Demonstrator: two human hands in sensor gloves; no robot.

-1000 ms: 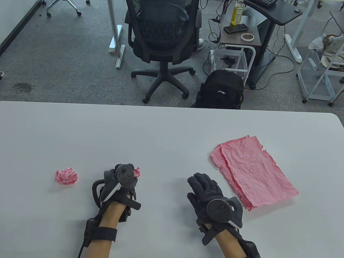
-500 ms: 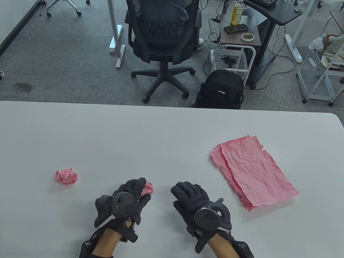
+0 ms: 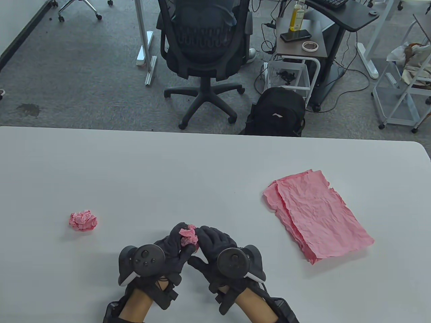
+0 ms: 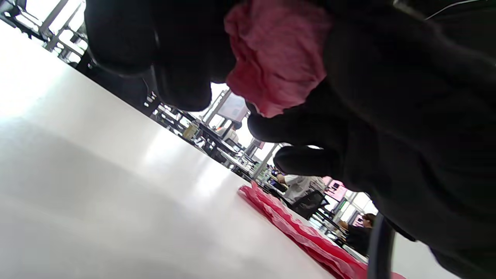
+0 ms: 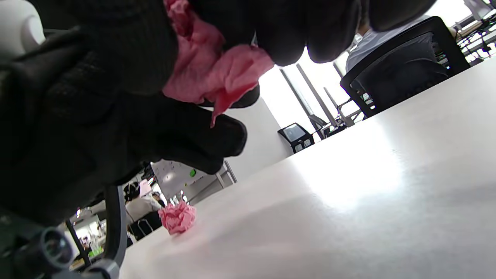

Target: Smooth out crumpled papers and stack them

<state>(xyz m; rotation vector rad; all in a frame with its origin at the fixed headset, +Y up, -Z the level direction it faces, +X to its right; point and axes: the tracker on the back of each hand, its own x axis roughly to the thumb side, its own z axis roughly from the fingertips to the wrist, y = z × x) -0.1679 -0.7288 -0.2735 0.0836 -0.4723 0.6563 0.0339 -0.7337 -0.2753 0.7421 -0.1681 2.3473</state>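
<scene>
Table view: both gloved hands meet near the front edge of the table (image 3: pixel 208 161), the left hand (image 3: pixel 170 247) and right hand (image 3: pixel 215 247) each pinching the same small pink wad (image 3: pixel 188 235), which is held just above the surface, not resting on it. A second wad (image 3: pixel 83 220) lies well apart to the left; the stack (image 3: pixel 316 215) of flattened pink sheets lies to the right, its layers slightly offset. Judged risk: the paper looks thin and already ragged at the stack's edges, so pulling the wad open from two pinch points could tear it if the folds are locked tight; opening it in the air could also let a freed flap slip from one hand's fingers. Left wrist view: from below, the wad (image 4: pixel 277 58) is seen clamped between dark fingers (image 4: pixel 186 77), with the stack (image 4: pixel 302 228) as a low red ridge beyond, a detail of grip that the table view hides under the trackers. Right wrist view: a loose pointed flap of the wad (image 5: pixel 217 73) hangs clear of the fingers (image 5: pixel 286 35), and the second wad (image 5: pixel 178 217) sits on the table behind; this flap, a likely starting point for unfolding, shows in neither other view.
</scene>
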